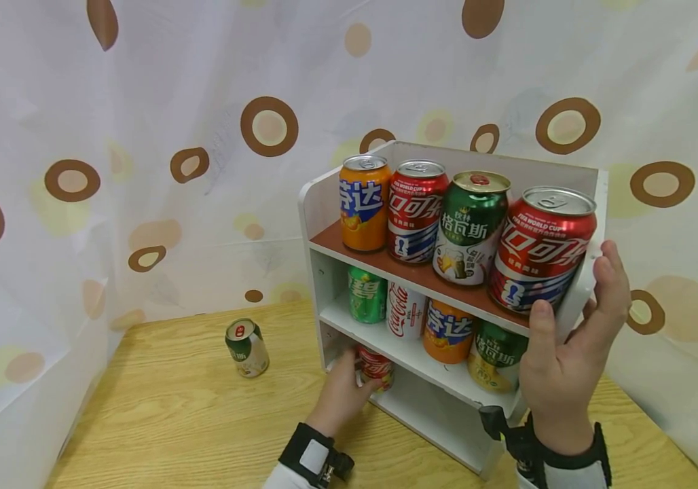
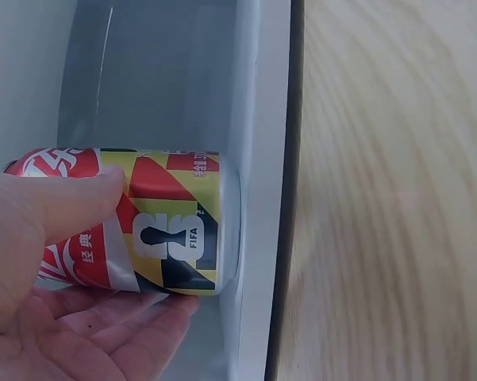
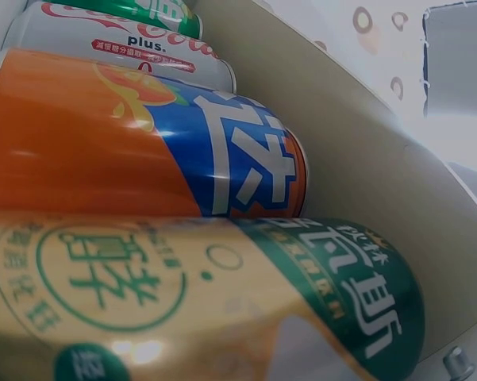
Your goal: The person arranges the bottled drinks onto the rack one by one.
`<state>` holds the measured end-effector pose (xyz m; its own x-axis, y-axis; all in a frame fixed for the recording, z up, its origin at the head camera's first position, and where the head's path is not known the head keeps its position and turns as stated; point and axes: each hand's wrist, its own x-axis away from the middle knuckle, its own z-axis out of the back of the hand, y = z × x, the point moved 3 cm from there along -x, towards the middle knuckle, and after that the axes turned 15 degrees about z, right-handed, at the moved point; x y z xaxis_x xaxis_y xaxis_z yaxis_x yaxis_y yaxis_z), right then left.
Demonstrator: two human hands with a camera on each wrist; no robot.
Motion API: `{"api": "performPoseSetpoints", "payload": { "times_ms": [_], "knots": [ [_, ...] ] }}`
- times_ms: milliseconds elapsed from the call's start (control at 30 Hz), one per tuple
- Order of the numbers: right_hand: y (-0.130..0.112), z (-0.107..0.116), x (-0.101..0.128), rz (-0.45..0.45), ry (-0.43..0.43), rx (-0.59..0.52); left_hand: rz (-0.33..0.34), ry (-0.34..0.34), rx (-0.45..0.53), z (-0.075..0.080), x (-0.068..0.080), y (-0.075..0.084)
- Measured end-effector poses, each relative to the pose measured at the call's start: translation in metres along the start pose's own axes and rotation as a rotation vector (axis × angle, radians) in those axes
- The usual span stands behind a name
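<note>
In the head view my left hand [image 1: 344, 390] grips a red soda can [image 1: 376, 367] inside the bottom level of a small white shelf unit [image 1: 318, 285]. The left wrist view shows the thumb over this can [image 2: 171, 218], with the other fingers beneath its far side; its base meets the shelf surface near the front edge. My right hand [image 1: 569, 360] rests against the unit's right side panel, fingers extended and thumb in front. Facing the right wrist camera are a gold-and-green can [image 3: 182, 302] and an orange can [image 3: 87, 143] on the middle level.
Orange [image 1: 364, 210], red [image 1: 416, 217], green-and-white [image 1: 471, 234] and larger-looking red [image 1: 541, 251] cans line the top. A green can [image 1: 366, 295] and a white can [image 1: 405, 312] share the middle level. One green-and-gold can [image 1: 248, 350] stands on the wooden table [image 1: 172, 421], left.
</note>
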<state>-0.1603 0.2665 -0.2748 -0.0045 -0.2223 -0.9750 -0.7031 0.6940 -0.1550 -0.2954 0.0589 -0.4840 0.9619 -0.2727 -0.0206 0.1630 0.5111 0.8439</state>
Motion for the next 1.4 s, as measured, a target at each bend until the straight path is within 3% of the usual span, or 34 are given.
{"api": "performPoseSetpoints", "payload": {
  "times_ms": [700, 1400],
  "knots": [
    [0.001, 0.001, 0.001, 0.017, -0.020, 0.033, -0.042, -0.078, -0.035, -0.034, 0.008, 0.019],
    [0.001, 0.001, 0.001, 0.026, 0.004, 0.021, -0.097, -0.153, -0.143, -0.067, 0.028, 0.048]
  ]
}}
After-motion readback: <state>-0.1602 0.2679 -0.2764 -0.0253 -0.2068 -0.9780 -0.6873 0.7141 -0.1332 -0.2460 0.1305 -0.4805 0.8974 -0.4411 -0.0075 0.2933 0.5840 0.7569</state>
